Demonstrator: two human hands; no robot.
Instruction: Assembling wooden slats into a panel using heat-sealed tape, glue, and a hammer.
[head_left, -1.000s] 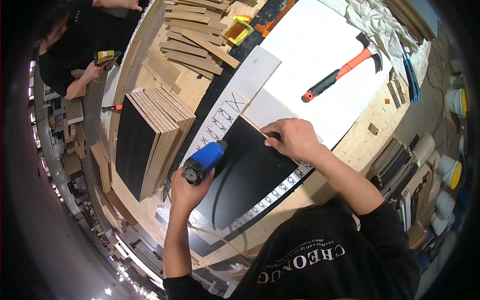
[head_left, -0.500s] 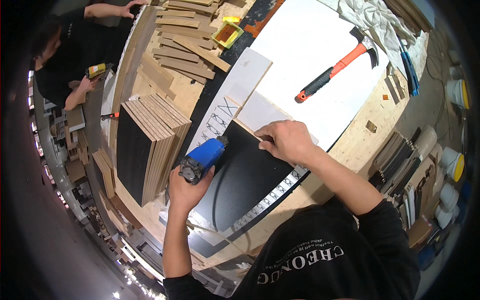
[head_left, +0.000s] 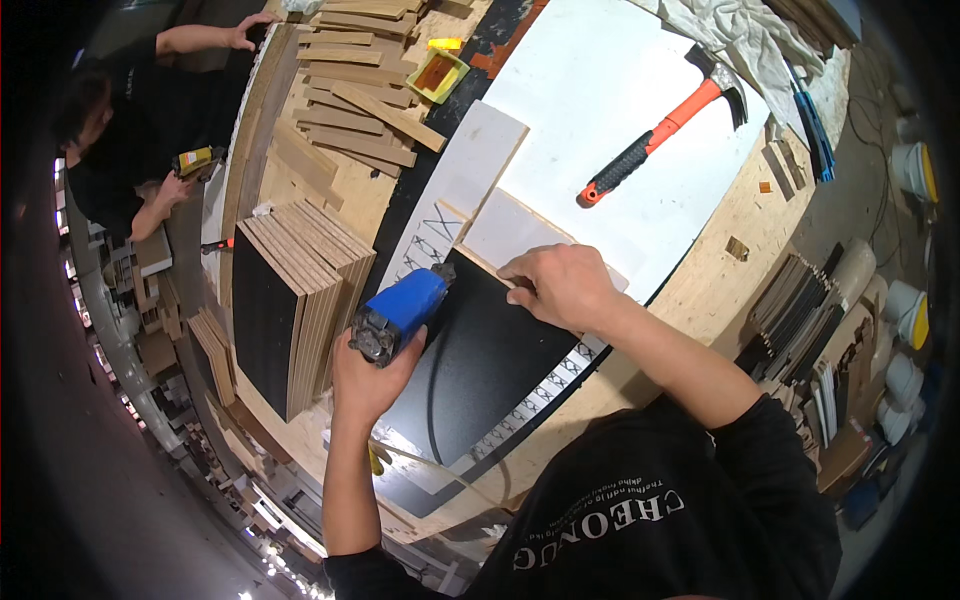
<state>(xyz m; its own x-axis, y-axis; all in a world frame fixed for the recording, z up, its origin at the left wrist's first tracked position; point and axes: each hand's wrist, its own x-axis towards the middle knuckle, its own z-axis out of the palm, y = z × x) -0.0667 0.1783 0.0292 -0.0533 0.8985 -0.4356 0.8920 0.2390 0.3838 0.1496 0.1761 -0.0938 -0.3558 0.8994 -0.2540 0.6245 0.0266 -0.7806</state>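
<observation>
My left hand (head_left: 368, 388) is wrapped round a blue and black power tool (head_left: 402, 308) that looks like a nail gun. Its nose points up and right, close to the corner where a thin wood strip (head_left: 482, 262) meets a printed white border (head_left: 428, 232). A glossy black panel (head_left: 500, 345) lies below the strip. With thumb and fingers bent together, my right hand (head_left: 565, 288) pinches the strip's edge, beside a white-faced block (head_left: 515, 230). Another white-faced piece (head_left: 487, 148) lies beyond. The fingertips partly cover the strip.
An orange and black claw hammer (head_left: 655, 140) lies on the white board (head_left: 560, 80). Stacked panels (head_left: 270, 320) stand to the left, with loose wood strips (head_left: 360, 110) and a yellow tray (head_left: 437, 75) beyond. A cloth (head_left: 740, 40) lies far right. Another person (head_left: 120, 150) works at far left.
The nail gun's nose has come slightly nearer the strip's corner. My right hand keeps its pinch on the strip. The whole view has shifted a little.
</observation>
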